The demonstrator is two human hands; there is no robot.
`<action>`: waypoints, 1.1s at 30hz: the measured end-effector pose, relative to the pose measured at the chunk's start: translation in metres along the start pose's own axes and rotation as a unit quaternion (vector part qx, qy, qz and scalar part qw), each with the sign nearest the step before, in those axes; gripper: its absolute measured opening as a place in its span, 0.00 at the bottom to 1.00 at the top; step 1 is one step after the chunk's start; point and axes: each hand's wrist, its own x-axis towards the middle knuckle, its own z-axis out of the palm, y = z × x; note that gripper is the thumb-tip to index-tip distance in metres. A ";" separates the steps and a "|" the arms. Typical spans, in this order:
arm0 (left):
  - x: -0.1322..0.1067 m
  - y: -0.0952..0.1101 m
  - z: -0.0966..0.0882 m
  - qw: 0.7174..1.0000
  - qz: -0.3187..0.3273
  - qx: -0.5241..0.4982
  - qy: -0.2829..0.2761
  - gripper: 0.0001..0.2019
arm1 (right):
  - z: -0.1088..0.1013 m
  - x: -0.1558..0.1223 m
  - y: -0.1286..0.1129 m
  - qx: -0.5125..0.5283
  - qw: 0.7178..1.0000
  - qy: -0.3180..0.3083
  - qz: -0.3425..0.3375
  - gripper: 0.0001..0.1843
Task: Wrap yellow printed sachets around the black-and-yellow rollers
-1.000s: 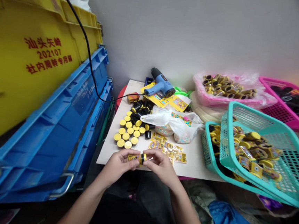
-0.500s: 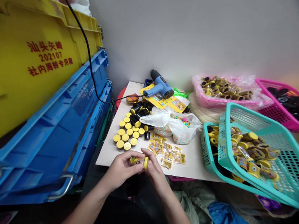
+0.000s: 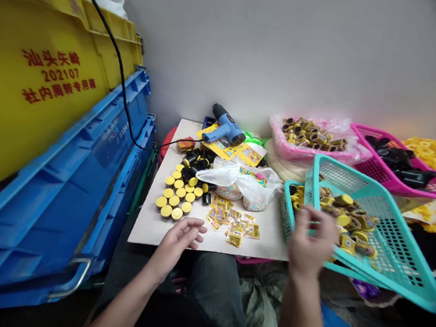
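Observation:
My left hand [image 3: 179, 237] rests at the near edge of the white board [image 3: 147, 228], fingers spread and empty, just below a cluster of yellow-capped black cylinders [image 3: 177, 195]. A pile of small yellow sachets [image 3: 231, 223] lies to its right. My right hand [image 3: 310, 238] is at the rim of the upper teal basket [image 3: 392, 260], blurred by motion, so its fingers are unclear. That basket holds several wrapped yellow-capped pieces [image 3: 345, 215].
Stacked yellow [image 3: 38, 81] and blue crates [image 3: 79, 182] wall the left. A blue heat gun [image 3: 226, 128] with a black cord sits at the back of the board, beside a plastic bag of beads [image 3: 246, 186]. Pink baskets [image 3: 393, 168] stand at the right.
Both hands held one wrapped cylinder together before. Now the hands are apart: the right one has swung right to the teal basket, the left stays open by the board.

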 end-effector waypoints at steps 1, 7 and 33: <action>0.001 -0.002 0.001 1.000 0.000 0.008 0.001 0.14 | 0.019 -0.014 -0.002 0.001 0.994 -0.106 0.038 0.17; 0.008 -0.013 -0.003 0.998 -0.022 0.053 -0.022 0.14 | 0.103 -0.078 -0.021 -0.151 0.926 -0.331 0.100 0.14; 0.007 -0.011 -0.010 1.000 -0.004 -0.003 0.019 0.32 | 0.074 -0.092 -0.075 0.393 0.783 -0.461 0.142 0.16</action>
